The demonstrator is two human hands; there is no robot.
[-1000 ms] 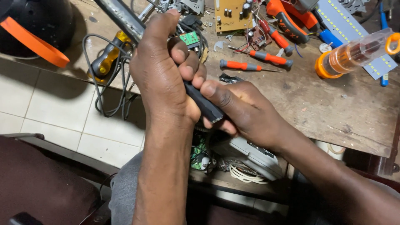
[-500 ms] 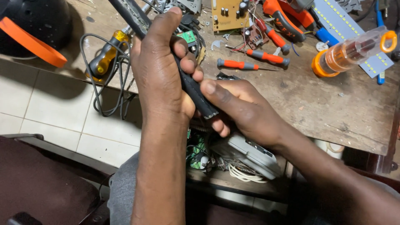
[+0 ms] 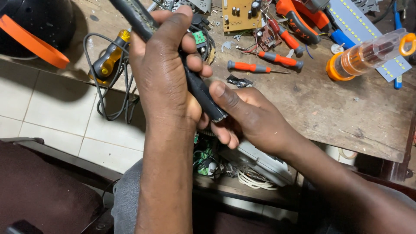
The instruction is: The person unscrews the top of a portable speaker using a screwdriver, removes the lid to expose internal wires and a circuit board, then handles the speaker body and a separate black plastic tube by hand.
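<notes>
Gripping a black rod-shaped tool [image 3: 190, 82] over the desk's [image 3: 329, 112] near edge: left hand [image 3: 167, 73] wraps its shaft, right hand [image 3: 249, 115] pinches the lower end. Best to steady the shaft while working that end.

Two red screwdrivers [image 3: 255, 67], one circuit board [image 3: 237, 15]

Left hand [image 3: 167, 73] fisted, forearm upright; right hand [image 3: 247, 115] curled beside it.

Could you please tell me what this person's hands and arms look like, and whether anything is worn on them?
Both the left hand and the right hand are bare: no gloves, rings, watch or bracelets show. Both forearms are uncovered as far as the picture reaches, with no sleeve in view. Fingernails are short.
</notes>
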